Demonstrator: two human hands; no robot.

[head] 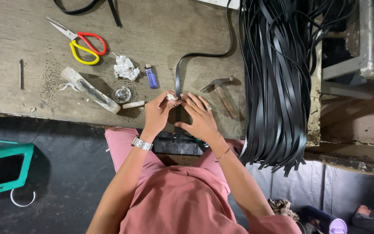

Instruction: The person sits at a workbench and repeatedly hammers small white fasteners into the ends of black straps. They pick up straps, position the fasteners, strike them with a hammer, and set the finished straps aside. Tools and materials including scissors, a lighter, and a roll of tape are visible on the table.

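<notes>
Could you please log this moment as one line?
left hand: pinches small white piece | right hand: presses black strap on workbench | hammer beside

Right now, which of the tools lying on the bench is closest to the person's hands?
The hammer with the wooden handle, lying just beside the right hand. The red-and-yellow scissors lie much farther off, toward the bench's far left, beyond the blue lighter.

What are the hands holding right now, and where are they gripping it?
The left hand pinches a small whitish object at its fingertips. The right hand presses its fingers flat on the long black flat strap near its end on the wooden workbench.
</notes>
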